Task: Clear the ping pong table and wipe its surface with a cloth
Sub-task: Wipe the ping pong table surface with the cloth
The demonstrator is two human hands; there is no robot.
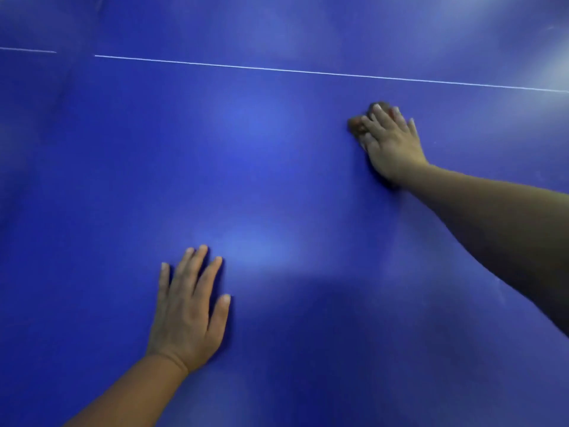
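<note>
Flat near the camera, the left hand (187, 312) braces with spread fingers on the ping pong table (277, 186). Farther out, the right hand (391, 143) presses a dark cloth (357, 124) with straight fingers; clearing looks done, wiping is underway.

Games or recreation space, indoors by the look of it. Blue ping pong table (261, 167) fills the whole view; thin white line (308, 70) painted across its matte top, with a break near the left end. Soft patches of glare on the surface suggest overhead lamps. Room itself not visible, so home, club or hall cannot be told.
</note>
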